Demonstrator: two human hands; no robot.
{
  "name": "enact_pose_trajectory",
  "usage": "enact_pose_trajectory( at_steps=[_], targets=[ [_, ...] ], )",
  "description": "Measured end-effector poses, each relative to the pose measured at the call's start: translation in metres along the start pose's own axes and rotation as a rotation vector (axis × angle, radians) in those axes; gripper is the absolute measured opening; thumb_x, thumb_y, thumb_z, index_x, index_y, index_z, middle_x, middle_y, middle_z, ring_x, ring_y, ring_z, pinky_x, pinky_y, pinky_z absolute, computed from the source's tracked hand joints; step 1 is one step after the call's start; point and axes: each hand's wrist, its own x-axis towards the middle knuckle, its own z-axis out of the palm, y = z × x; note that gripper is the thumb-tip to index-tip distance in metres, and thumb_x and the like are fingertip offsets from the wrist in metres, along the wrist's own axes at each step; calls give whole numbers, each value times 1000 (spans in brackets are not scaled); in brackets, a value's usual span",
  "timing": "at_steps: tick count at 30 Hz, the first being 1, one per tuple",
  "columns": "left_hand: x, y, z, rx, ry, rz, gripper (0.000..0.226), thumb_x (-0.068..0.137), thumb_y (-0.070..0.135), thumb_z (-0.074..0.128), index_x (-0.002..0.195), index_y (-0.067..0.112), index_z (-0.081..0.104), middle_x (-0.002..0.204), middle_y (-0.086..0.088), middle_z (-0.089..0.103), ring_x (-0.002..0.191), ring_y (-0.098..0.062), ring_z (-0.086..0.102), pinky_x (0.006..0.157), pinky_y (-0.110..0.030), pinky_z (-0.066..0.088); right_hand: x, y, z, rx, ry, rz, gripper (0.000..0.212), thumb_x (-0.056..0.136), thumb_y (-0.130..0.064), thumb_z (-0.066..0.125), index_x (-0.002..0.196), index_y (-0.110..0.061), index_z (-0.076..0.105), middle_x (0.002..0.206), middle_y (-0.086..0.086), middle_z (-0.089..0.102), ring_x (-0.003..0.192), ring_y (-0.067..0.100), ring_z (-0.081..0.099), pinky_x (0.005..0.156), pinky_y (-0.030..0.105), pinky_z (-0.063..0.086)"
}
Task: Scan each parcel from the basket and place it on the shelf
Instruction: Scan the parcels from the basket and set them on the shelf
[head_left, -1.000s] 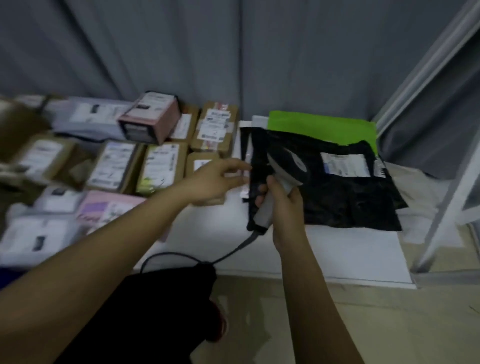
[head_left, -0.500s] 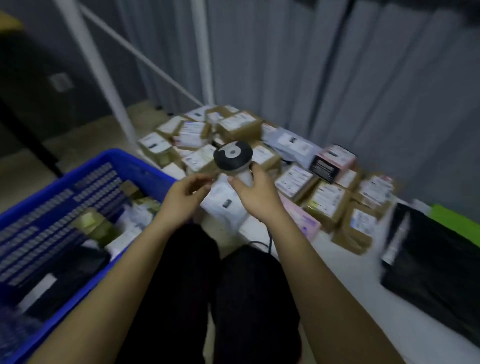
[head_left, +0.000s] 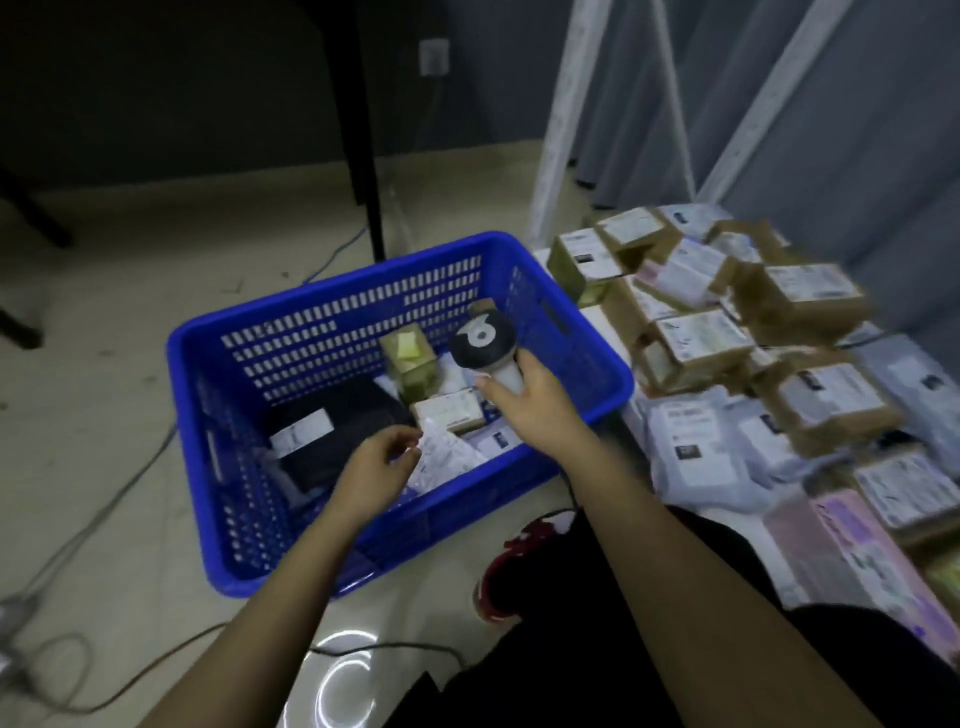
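Over the blue basket (head_left: 597, 364), left hand (head_left: 371, 470) hangs with fingers loosely curled, grip holding nothing. Directly beyond its fingertips, nearly touching: a white poly mailer (head_left: 447, 460), long axis running away and to the right. Right hand (head_left: 530, 402) grips the barcode scanner (head_left: 480, 343) upright, head above the boxes. Left hand is nearer; judged the picking hand. Scanned parcels (head_left: 810, 332) lie on the low shelf to the right.
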Motion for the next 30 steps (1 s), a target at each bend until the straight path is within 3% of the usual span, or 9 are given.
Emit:
enact_pose_trajectory(
  at_steps=[5, 10, 13, 15, 20, 23, 26, 30],
  targets=[
    [18, -42, -5, 32, -39, -121, 24, 93, 12, 59, 116, 10, 63, 111, -4, 65, 104, -15, 58, 88, -23, 40, 20, 38, 35, -52, -47, 154, 47, 93, -39, 59, 132, -14, 50, 112, 4, 60, 98, 25, 60, 82, 42, 52],
    [55, -52, 9, 53, -100, -147, 25, 92, 11, 58, 116, 6, 62, 112, -8, 65, 107, -19, 60, 84, -19, 38, 36, 66, 24, -73, 29, 178, 32, 93, -30, 63, 121, -15, 57, 97, -6, 59, 87, 12, 58, 60, 10, 40],
    [79, -36, 29, 29, -136, -123, 24, 93, 10, 58, 117, 5, 62, 115, -8, 65, 109, -19, 59, 86, -19, 38, 45, 76, 2, -117, 60, 196, 29, 94, -31, 61, 119, -19, 55, 93, -7, 55, 76, 3, 53, 58, 12, 39],
    [90, -16, 43, -17, -166, -88, 24, 95, 11, 56, 117, 8, 62, 119, -7, 63, 114, -19, 57, 90, -24, 40, 51, 79, -11, -63, 97, 228, 22, 93, -31, 61, 111, -20, 54, 91, -5, 55, 76, 7, 54, 61, 20, 40],
    [85, 43, 82, -94, -159, 77, 23, 98, 17, 52, 118, 15, 61, 118, 5, 59, 109, -10, 55, 90, -26, 44, 59, 74, -58, 22, 132, 221, 10, 92, -27, 64, 87, -27, 55, 74, -6, 58, 57, -2, 56, 48, 11, 43],
    [77, 72, 110, -82, -218, 213, 22, 97, 15, 52, 116, 15, 62, 113, 7, 56, 106, -11, 56, 91, -28, 46, 48, 76, -102, -5, 128, 214, 10, 92, -27, 64, 98, -22, 57, 73, -1, 60, 50, -1, 55, 49, 15, 46],
    [78, 93, 140, 40, -299, 342, 24, 94, 12, 55, 116, 11, 64, 118, -6, 61, 110, -18, 57, 95, -32, 47, 26, 91, -138, 54, 183, 282, 22, 93, -26, 62, 112, -16, 57, 80, 3, 63, 55, 8, 58, 53, 21, 48],
    [82, 126, 171, 224, -469, 439, 28, 94, 13, 55, 120, 9, 62, 120, -6, 62, 110, -19, 58, 89, -21, 43, -14, 126, -161, 180, 364, 375, 22, 94, -26, 61, 106, -8, 58, 84, 9, 62, 62, 20, 54, 60, 33, 48]
  ],
)
